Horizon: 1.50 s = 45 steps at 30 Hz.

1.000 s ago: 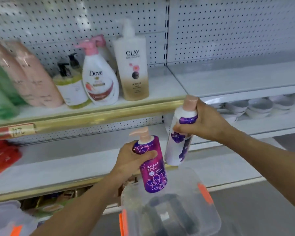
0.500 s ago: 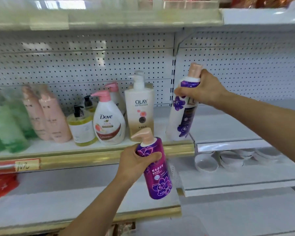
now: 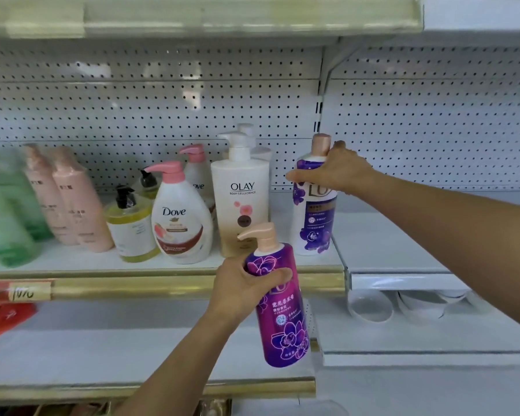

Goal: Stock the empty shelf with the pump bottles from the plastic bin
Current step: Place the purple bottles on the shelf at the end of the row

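From the head camera we see our two hands in front of a shop shelf [image 3: 162, 285] with a gold front edge

Our right hand [image 3: 336, 172] reaches out and holds the top of a white bottle [image 3: 314, 223] with purple flowers on it. The fingers curl round its neck, just under the pink cap. This bottle stands upright at the right end of the shelf, just beside the Olay bottle [image 3: 242, 211]. Its bottom looks to be down on the shelf, but we cannot tell for sure

Our left hand [image 3: 243, 289] holds a purple bottle [image 3: 282, 310] with a pink pump. The fingers wrap round its upper part. This bottle is up in the air, in front of the gold edge and lower than the white one. It leans a little

On the shelf to the left of the Olay bottle stand a Dove bottle [image 3: 180, 223], a yellow bottle [image 3: 131, 229] with a black pump, two pink bottles [image 3: 75, 205] and some blurry green bottles [image 3: 9, 217]. A wall with little holes [image 3: 162, 100] is behind them

To the right is a white shelf [image 3: 388, 244], and white bowls [image 3: 373, 304] sit under it
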Available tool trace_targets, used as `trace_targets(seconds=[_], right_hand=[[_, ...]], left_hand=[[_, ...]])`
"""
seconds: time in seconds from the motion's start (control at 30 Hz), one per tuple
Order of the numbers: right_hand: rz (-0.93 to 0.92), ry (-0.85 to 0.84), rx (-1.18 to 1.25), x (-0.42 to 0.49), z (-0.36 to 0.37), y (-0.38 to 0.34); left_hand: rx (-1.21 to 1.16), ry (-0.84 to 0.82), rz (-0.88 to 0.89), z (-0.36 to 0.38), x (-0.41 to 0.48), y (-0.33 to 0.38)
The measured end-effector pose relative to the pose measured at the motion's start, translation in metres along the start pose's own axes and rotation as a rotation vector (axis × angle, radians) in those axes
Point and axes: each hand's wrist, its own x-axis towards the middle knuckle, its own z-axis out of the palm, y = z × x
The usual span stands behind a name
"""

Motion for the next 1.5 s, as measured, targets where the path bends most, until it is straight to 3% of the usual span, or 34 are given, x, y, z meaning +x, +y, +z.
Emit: trace_targets(seconds=[0.17, 0.3, 0.9, 1.07, 1.13, 1.2, 1.23, 1.37, 1.43, 1.5], right_hand=[[-0.06, -0.133, 0.482, -0.013, 0.011, 0.034], [-0.045, -0.176, 0.606, -0.028, 0.076, 0.081], [-0.033, -0.012, 0.427, 0.055, 0.121, 0.078], [0.058, -0.074, 0.364, 0.054, 0.121, 0.071], [0.0, -0.029, 0.251, 0.036, 0.113, 0.068], [-0.114, 0.022, 0.339, 0.001, 0.096, 0.066], [-0.152, -0.045, 0.455, -0.02, 0.085, 0.067], [-0.284, -0.712, 0.678, -0.094, 0.048, 0.069], [-0.309, -0.746, 0.735, -0.115, 0.043, 0.067], [-0.312, -0.568, 0.836, -0.118, 0.038, 0.06]], left_hand=[[-0.021, 0.004, -0.004, 0.011, 0.001, 0.008], [-0.034, 0.02, -0.022, 0.012, 0.0, 0.011], [-0.049, 0.022, -0.043, 0.01, 0.022, 0.02], [-0.05, 0.006, -0.035, 0.006, 0.022, 0.024], [-0.048, 0.0, -0.033, 0.004, 0.017, 0.027], [-0.036, -0.019, -0.021, 0.001, 0.011, 0.031], [-0.036, -0.032, -0.007, -0.001, 0.007, 0.037], [-0.044, -0.074, 0.125, -0.005, 0.003, 0.076], [-0.066, -0.102, 0.2, -0.001, 0.004, 0.101], [-0.067, -0.116, 0.294, 0.004, 0.008, 0.125]])
